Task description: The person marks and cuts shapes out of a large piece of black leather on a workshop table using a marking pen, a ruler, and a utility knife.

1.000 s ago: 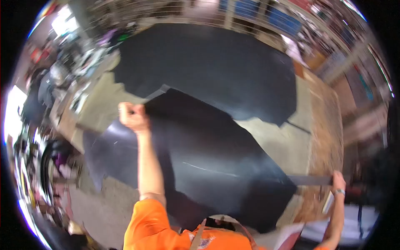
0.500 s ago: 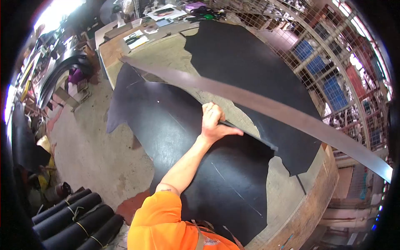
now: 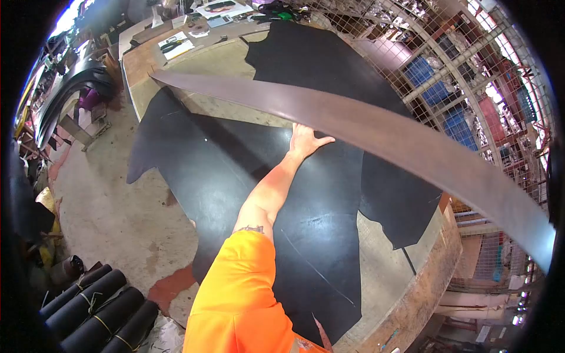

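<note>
Left hand [image 3: 304, 141] seemingly flat on black sheet [image 3: 312, 220], thumb spread, fingertips hidden behind long strip [image 3: 365, 120]. Sheet lies over table [image 3: 379, 265], overhanging left. Right hand unseen. Best: press sheet smooth, fingers clear of strip's edge.

Workshop, apparently for leather or similar sheet goods. Broad, worn-edged bench [image 3: 379, 267] carries two large black pieces, the near sheet [image 3: 323, 194] and far sheet [image 3: 335, 65], both with ragged, hide-like outlines. Papers [image 3: 238, 10] and small tools [image 3: 173, 46] at the bench's far end. Stained, concrete-looking floor [image 3: 118, 194]; tied black rolls [image 3: 112, 325] stacked on it, draped dark sheets [image 3: 73, 97] beyond. Wire-mesh partition [image 3: 479, 42] opposite, blue containers [image 3: 419, 73] and crowded stock behind.
</note>
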A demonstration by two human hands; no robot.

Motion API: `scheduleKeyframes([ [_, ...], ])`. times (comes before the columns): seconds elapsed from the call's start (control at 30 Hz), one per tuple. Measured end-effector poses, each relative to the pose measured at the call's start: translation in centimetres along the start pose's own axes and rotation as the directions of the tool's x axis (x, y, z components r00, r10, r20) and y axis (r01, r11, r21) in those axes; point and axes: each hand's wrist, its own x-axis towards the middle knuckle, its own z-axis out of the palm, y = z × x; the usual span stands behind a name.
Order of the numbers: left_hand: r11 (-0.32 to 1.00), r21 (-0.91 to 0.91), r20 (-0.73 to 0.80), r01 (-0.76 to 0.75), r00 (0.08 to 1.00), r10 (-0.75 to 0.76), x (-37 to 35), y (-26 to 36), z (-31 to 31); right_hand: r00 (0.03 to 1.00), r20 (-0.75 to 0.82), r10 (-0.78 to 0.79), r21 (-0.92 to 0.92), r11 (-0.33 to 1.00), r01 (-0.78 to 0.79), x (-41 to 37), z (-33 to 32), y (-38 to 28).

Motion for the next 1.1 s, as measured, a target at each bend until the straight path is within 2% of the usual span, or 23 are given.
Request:
scheduleKeyframes([
  [0.07,0.998,0.056,0.071,0.002,0.997,-0.006,0.1,-0.8,1.1,1.000,0.005,-0.001,-0.006,1.000,0.001,-0.7,-0.8,0.3],
  [0.13,0.949,0.315,0.295,0.007,0.950,-0.105,0.5,0.3,-0.4,1.000,0.001,-0.006,-0.008,1.000,0.006,-1.6,-1.7,0.7],
  [0.2,0.899,0.388,0.152,-0.205,0.976,0.157,0.0,-1.1,0.5,1.000,-0.006,-0.005,0.000,1.000,0.005,-3.3,-2.7,1.9],
  [0.23,0.928,0.241,0.020,-0.283,0.958,0.287,-0.8,-0.8,0.4,1.000,0.002,-0.008,0.015,1.000,0.008,-4.6,-3.2,3.0],
  [0.27,0.922,0.195,-0.025,-0.335,0.938,0.347,-2.1,1.7,-1.5,1.000,0.000,-0.011,0.025,1.000,0.011,-6.2,-3.6,4.2],
  [0.3,0.917,0.211,0.071,-0.338,0.941,0.331,-4.4,3.3,-2.7,1.000,0.004,-0.025,0.038,0.999,0.024,-7.4,-4.2,4.9],
  [0.33,0.913,0.231,0.245,-0.337,0.928,0.281,-7.5,6.2,-5.1,0.999,0.009,-0.036,0.056,0.998,0.035,-8.8,-4.9,4.8],
  [0.37,0.896,0.260,0.317,-0.361,0.908,0.274,-12.1,5.5,-4.7,0.998,0.016,-0.055,0.084,0.995,0.054,-9.7,-5.0,3.7],
  [0.4,0.951,0.074,0.622,-0.300,0.759,0.191,-16.8,7.4,-7.6,0.997,0.042,-0.057,0.089,0.995,0.053,-11.7,-5.6,3.0],
  [0.43,0.992,-0.022,0.852,-0.127,0.517,0.085,-21.4,9.5,-10.4,0.995,0.075,-0.065,0.104,0.993,0.057,-13.4,-5.5,1.5],
  [0.5,0.917,0.092,0.853,-0.388,0.505,0.128,-31.4,15.8,-16.6,0.986,0.143,-0.086,0.142,0.988,0.066,-17.8,-2.1,-2.2],
  [0.57,0.914,0.074,0.919,-0.399,0.383,0.093,-39.6,18.5,-19.4,0.973,0.203,-0.112,0.206,0.976,0.070,-23.1,3.3,-5.8],
  [0.6,0.902,0.073,0.914,-0.425,0.391,0.110,-41.2,19.1,-19.0,0.973,0.210,-0.094,0.237,0.971,0.043,-25.7,6.1,-8.0],
  [0.63,0.888,0.088,0.907,-0.452,0.404,0.116,-42.4,19.7,-18.9,0.971,0.187,-0.146,0.278,0.956,0.090,-28.4,9.5,-9.0],
  [0.7,0.857,0.120,0.883,-0.502,0.449,0.139,-44.2,20.1,-18.3,0.974,0.198,-0.108,0.363,0.931,0.029,-33.2,15.4,-12.5],
  [0.83,0.805,0.160,0.868,-0.572,0.470,0.161,-44.9,20.9,-18.1,0.952,0.301,-0.051,0.387,0.919,-0.073,-41.0,26.4,-19.2],
  [0.93,0.795,0.188,0.839,-0.576,0.516,0.175,-45.3,21.0,-17.8,0.937,0.335,-0.101,0.510,0.856,-0.090,-45.1,30.6,-22.7],
  [0.97,0.782,0.204,0.855,-0.590,0.496,0.152,-44.8,21.8,-17.8,0.928,0.343,-0.144,0.520,0.852,-0.060,-46.1,32.2,-23.1],
  [1.0,0.802,0.190,0.829,-0.566,0.530,0.178,-45.0,21.9,-17.9,0.967,0.180,-0.183,0.567,0.822,0.050,-47.7,34.6,-23.3],
  [1.03,0.841,0.158,0.807,-0.518,0.558,0.192,-45.1,21.5,-18.1,0.852,0.463,-0.245,0.578,0.812,-0.080,-46.9,32.8,-23.2],
  [1.07,0.857,0.153,0.783,-0.491,0.590,0.198,-45.3,21.5,-18.3,0.694,0.644,-0.320,0.555,0.821,-0.136,-45.5,31.4,-23.1],
  [1.1,0.877,0.121,0.743,-0.465,0.628,0.231,-45.4,21.2,-18.4,0.790,0.485,-0.376,0.646,0.763,-0.034,-47.7,35.8,-22.6],
])
